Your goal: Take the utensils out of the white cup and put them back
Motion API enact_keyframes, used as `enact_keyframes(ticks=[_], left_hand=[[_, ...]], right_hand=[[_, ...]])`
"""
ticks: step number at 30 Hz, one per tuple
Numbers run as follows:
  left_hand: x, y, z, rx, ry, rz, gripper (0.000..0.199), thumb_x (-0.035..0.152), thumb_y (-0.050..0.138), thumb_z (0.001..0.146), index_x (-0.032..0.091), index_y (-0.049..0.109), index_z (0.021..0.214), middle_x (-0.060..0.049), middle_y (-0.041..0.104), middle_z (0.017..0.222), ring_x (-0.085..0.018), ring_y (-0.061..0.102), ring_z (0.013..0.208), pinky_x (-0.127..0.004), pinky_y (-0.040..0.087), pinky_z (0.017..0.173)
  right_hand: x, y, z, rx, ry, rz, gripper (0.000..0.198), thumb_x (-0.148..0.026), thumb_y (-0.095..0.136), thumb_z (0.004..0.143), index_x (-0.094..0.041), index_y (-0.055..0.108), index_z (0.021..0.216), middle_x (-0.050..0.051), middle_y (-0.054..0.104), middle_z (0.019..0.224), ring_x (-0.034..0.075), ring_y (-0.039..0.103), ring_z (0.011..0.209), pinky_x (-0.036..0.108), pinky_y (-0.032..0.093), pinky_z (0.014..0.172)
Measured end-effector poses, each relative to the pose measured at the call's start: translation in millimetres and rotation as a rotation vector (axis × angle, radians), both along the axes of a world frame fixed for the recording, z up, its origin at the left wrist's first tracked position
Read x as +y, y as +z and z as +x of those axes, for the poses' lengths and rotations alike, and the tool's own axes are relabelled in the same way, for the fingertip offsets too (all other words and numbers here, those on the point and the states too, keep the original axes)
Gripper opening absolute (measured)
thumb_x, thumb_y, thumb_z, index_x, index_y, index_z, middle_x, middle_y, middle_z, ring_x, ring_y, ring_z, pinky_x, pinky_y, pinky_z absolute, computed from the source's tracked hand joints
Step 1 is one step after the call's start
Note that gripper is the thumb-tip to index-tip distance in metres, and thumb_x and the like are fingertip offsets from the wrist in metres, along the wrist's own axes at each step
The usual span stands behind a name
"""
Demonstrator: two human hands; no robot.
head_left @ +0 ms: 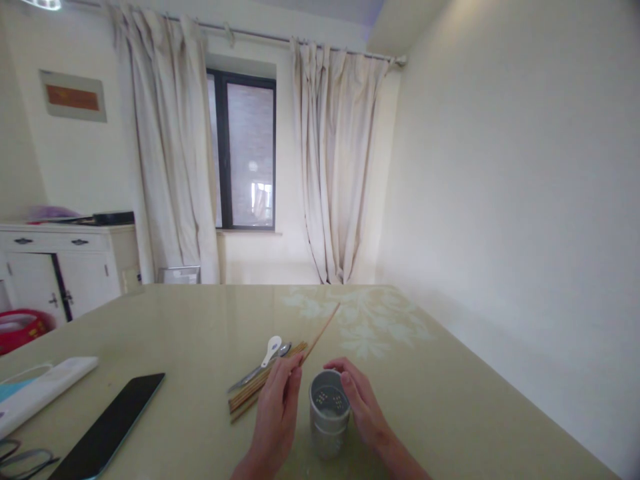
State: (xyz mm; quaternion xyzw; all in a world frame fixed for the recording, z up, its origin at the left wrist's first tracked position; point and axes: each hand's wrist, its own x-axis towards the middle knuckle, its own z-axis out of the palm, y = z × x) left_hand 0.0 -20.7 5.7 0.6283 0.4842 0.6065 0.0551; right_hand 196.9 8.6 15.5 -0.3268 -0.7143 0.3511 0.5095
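Observation:
My left hand (279,402) is closed with a single wooden chopstick (323,331) at its fingertips, the stick slanting up and away to the right. A grey cylindrical utensil holder (329,427) stands upright in front of me, with small holes showing in its bottom and nothing inside. Curved around its right side and far rim is my right hand (361,400). Left of and partly behind my left hand lies a bundle of chopsticks (255,390). A white spoon (271,350) and a metal spoon (284,349) rest along the bundle's far side.
A black tablet-like device (113,423) lies on the table (200,333) at left. Beyond it are a white power strip (47,393) and a cable (30,460). A wall (525,233) runs along the right; a white cabinet (85,267) stands at far left.

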Motion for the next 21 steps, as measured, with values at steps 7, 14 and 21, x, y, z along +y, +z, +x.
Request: enact_keyframes(ticks=[7, 14, 21], left_hand=[[-10.0, 2.1, 1.5, 0.120, -0.040, 0.057, 0.034, 0.029, 0.047, 0.108, 0.026, 0.072, 0.131, -0.008, 0.078, 0.118, -0.021, 0.075, 0.111, -0.031, 0.063, 0.092], [-11.8, -0.3, 3.0, 0.129, -0.017, 0.093, 0.030, 0.034, 0.050, 0.107, 0.026, 0.076, 0.121, -0.008, 0.079, 0.107, -0.021, 0.077, 0.102, -0.030, 0.065, 0.089], [-17.7, 8.3, 3.5, 0.173, -0.075, 0.221, 0.026, 0.031, 0.059, 0.105, 0.029, 0.079, 0.122, -0.005, 0.081, 0.099, -0.017, 0.079, 0.090, -0.023, 0.065, 0.081]], right_hand=[[-5.6, 9.1, 1.0, -0.014, 0.027, -0.017, 0.053, -0.067, 0.043, 0.106, -0.024, 0.074, 0.109, 0.006, 0.074, 0.095, 0.025, 0.069, 0.091, 0.034, 0.053, 0.081], [-3.7, 14.3, 5.8, -0.024, 0.161, -0.078, 0.055, -0.069, 0.046, 0.104, -0.023, 0.074, 0.113, 0.008, 0.075, 0.100, 0.028, 0.069, 0.096, 0.039, 0.054, 0.088], [-1.3, 10.8, 11.6, 0.013, 0.027, 0.006, 0.064, -0.077, 0.064, 0.090, -0.026, 0.073, 0.127, 0.014, 0.073, 0.130, 0.036, 0.062, 0.127, 0.050, 0.045, 0.112]])
